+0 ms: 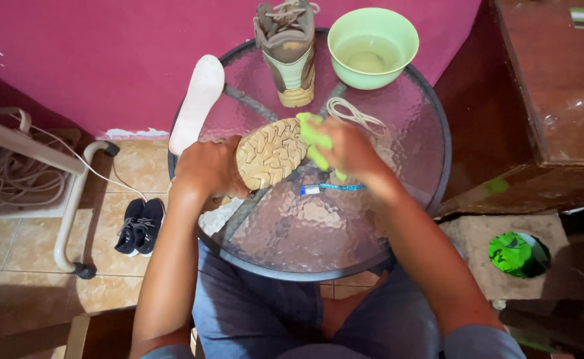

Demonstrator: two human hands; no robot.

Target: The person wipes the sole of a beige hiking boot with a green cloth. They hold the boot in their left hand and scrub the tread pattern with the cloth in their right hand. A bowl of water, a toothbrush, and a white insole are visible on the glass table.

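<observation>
Now right hand [352, 151] presses green cloth [314, 139] on lugged tan sole [270, 153] — left hand [207, 167] grips.

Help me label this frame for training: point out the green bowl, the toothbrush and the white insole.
green bowl [405, 30]: head view, right rim.
toothbrush [335, 187]: head view, blue handle.
white insole [197, 100]: head view, middle of its flat face.

**Boot sole under a green cloth**

On the round glass bench [345, 233], the left hand [205, 166] grips a tan boot [270, 153] turned sole-up. The right hand [348, 149] presses a green cloth [313, 136] against the sole's edge. A toothbrush [332, 188] lies just beneath. Behind stand a second boot [289, 50], a green bowl [373, 46], loose laces [355, 114] and a white insole [197, 100].
</observation>
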